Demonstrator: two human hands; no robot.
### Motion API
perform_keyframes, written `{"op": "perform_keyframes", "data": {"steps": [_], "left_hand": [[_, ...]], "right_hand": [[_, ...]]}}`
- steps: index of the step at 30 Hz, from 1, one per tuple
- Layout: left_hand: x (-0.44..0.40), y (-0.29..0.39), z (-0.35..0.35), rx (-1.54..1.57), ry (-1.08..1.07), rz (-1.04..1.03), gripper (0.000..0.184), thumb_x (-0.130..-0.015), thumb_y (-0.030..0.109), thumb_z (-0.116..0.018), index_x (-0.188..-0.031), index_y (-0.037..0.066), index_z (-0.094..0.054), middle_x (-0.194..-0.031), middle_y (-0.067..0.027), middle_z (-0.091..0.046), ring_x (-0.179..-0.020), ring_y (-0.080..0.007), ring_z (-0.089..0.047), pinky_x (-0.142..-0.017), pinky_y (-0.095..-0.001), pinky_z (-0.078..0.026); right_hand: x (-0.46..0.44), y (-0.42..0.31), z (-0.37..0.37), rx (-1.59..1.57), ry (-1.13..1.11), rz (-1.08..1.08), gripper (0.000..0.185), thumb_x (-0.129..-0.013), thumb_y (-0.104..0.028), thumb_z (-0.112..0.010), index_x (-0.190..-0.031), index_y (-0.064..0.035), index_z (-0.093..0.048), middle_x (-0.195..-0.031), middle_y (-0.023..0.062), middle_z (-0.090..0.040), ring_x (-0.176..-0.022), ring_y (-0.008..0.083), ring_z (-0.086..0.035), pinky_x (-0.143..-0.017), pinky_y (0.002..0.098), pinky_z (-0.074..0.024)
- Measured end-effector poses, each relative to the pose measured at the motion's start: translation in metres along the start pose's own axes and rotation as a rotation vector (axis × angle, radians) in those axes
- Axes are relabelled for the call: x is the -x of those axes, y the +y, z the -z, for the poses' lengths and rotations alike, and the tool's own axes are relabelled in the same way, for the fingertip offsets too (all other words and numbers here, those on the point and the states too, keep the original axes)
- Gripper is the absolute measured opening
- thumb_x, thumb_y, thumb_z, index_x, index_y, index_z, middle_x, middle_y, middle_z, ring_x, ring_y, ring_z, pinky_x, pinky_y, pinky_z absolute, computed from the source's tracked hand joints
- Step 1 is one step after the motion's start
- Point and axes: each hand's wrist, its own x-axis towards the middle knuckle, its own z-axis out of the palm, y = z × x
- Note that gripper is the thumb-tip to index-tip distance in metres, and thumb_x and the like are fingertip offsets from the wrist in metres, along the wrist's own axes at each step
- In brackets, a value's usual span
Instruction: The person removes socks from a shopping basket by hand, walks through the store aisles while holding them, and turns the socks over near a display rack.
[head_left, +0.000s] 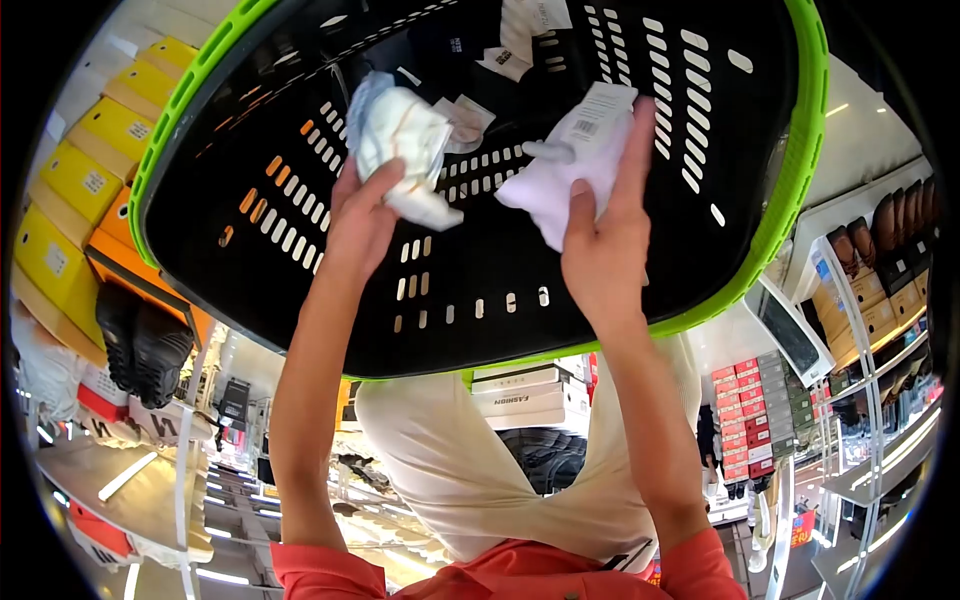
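Observation:
Both of my hands reach into a black shopping basket [560, 60] with a bright green rim [770, 235]. In my left hand [362, 215] is a bunched pair of pale socks [400, 145], whitish and light blue with thin orange lines, slightly blurred. My right hand [610, 235] grips a pale lavender pair of socks [580, 170] by its side, with a white barcode label at the top. Between and beyond the hands, a small beige packet [466, 122], white labels [505, 62] and a dark folded item [440, 45] lie against the slotted basket wall.
Yellow shoeboxes [62, 255] are stacked at the left, with black shoes [145, 330] below them. Red boxes [742, 420] stand at the right, near shelves of brown shoes [860, 240]. White boxes [520, 400] show beyond my legs.

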Motion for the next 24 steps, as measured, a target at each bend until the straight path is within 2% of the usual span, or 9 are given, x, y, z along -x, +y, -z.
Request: {"op": "perform_keyframes", "data": {"steps": [2, 3, 8, 9, 11, 14, 16, 19, 24], "left_hand": [[0.03, 0.008, -0.005, 0.125, -0.033, 0.02, 0.046, -0.085, 0.001, -0.057, -0.127, 0.002, -0.039, -0.117, -0.0136, -0.056, -0.105, -0.0234, -0.058, -0.09, -0.037, -0.049], [0.041, 0.005, -0.005, 0.135, -0.08, 0.015, 0.047, -0.084, 0.002, -0.058, -0.127, 0.002, -0.039, -0.117, -0.0132, -0.056, -0.104, -0.0227, -0.058, -0.089, -0.0364, -0.049], [0.049, -0.01, -0.031, -0.121, -0.117, 0.145, 0.051, -0.079, 0.016, -0.072, -0.119, -0.004, -0.047, -0.109, -0.0108, -0.06, -0.096, -0.0151, -0.059, -0.087, -0.0306, -0.048], [0.049, -0.011, -0.039, -0.03, -0.17, 0.103, 0.049, -0.079, 0.019, -0.072, -0.117, -0.003, -0.051, -0.105, -0.0097, -0.062, -0.093, -0.014, -0.06, -0.086, -0.0289, -0.048], [0.05, -0.016, -0.041, -0.062, -0.198, 0.006, 0.052, -0.08, 0.014, -0.071, -0.122, -0.002, -0.045, -0.114, -0.0103, -0.058, -0.101, -0.0141, -0.057, -0.089, -0.0294, -0.047], [0.052, -0.016, -0.044, -0.082, -0.189, -0.103, 0.052, -0.081, 0.008, -0.068, -0.126, -0.002, -0.042, -0.119, -0.0112, -0.055, -0.106, -0.0154, -0.055, -0.092, -0.0304, -0.045], [0.053, -0.016, -0.043, -0.078, -0.172, -0.141, 0.052, -0.082, 0.005, -0.066, -0.127, -0.001, -0.04, -0.121, -0.0118, -0.053, -0.109, -0.0162, -0.054, -0.093, -0.031, -0.044], [0.048, -0.014, -0.04, 0.16, -0.004, -0.086, 0.04, -0.09, 0.006, -0.053, -0.127, 0.0, -0.041, -0.123, -0.0116, -0.053, -0.114, -0.0204, -0.052, -0.096, -0.036, -0.041], [0.041, -0.016, -0.038, 0.114, 0.105, -0.085, 0.038, -0.092, 0.011, -0.052, -0.126, 0.003, -0.038, -0.119, -0.0112, -0.052, -0.105, -0.017, -0.054, -0.091, -0.0332, -0.046]], "right_hand": [[0.005, 0.007, 0.007, 0.053, -0.326, -0.053, 0.048, -0.081, 0.009, -0.045, -0.127, -0.0048, -0.05, -0.114, 0.0207, -0.057, -0.096, 0.0393, -0.058, -0.084, 0.0371, -0.0457], [0.008, 0.008, 0.003, -0.083, -0.333, -0.122, 0.03, -0.082, 0.005, -0.046, -0.106, -0.001, -0.064, -0.109, 0.0196, -0.058, -0.098, 0.0345, -0.059, -0.084, 0.0338, -0.0453], [0.011, 0.003, -0.01, -0.297, -0.418, -0.382, 0.024, -0.086, -0.012, -0.052, -0.102, 0.0022, -0.064, -0.103, 0.0157, -0.058, -0.089, 0.0254, -0.059, -0.078, 0.0299, -0.0451], [0.009, 0.0, -0.01, -0.346, -0.436, -0.43, 0.027, -0.087, -0.018, -0.054, -0.1, 0.0033, -0.064, -0.1, 0.0142, -0.058, -0.086, 0.0222, -0.058, -0.077, 0.0291, -0.0446], [0.007, -0.004, -0.009, -0.44, -0.467, -0.525, 0.037, -0.088, -0.03, -0.057, -0.098, 0.0056, -0.064, -0.095, 0.0112, -0.058, -0.08, 0.0157, -0.056, -0.073, 0.0276, -0.0438], [0.006, 0.0, -0.013, -0.372, -0.413, -0.446, 0.036, -0.087, -0.028, -0.06, -0.098, 0.0056, -0.065, -0.091, 0.0105, -0.059, -0.077, 0.0138, -0.056, -0.071, 0.0272, -0.0438], [0.007, 0.007, -0.016, -0.431, -0.424, -0.519, 0.033, -0.086, -0.024, -0.063, -0.098, 0.0071, -0.065, -0.088, 0.0085, -0.061, -0.076, 0.0106, -0.056, -0.069, 0.0249, -0.0439], [0.007, 0.002, -0.021, -0.714, -0.43, -0.641, 0.027, -0.084, -0.015, -0.065, -0.098, 0.0082, -0.064, -0.085, 0.0067, -0.065, -0.076, 0.007, -0.056, -0.068, 0.0189, -0.0433], [0.009, 0.006, -0.027, -0.645, -0.355, -0.624, 0.024, -0.082, -0.013, -0.066, -0.096, 0.0071, -0.066, -0.084, 0.0064, -0.065, -0.075, 0.008, -0.056, -0.07, 0.0209, -0.0445]]}}
